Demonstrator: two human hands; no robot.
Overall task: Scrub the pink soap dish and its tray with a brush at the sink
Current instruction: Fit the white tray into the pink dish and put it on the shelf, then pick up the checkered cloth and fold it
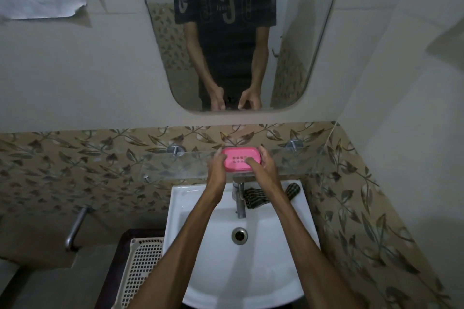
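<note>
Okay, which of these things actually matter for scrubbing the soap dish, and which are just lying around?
For the job:
pink soap dish, held by left hand and right hand
sink
tap

Lying about:
checked cloth
white basket
mirror
glass shelf

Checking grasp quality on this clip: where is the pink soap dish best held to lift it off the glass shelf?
By its two short rounded ends, coming from both sides: the pink soap dish lies flat and long on the glass shelf, as the left hand and right hand do.
</note>
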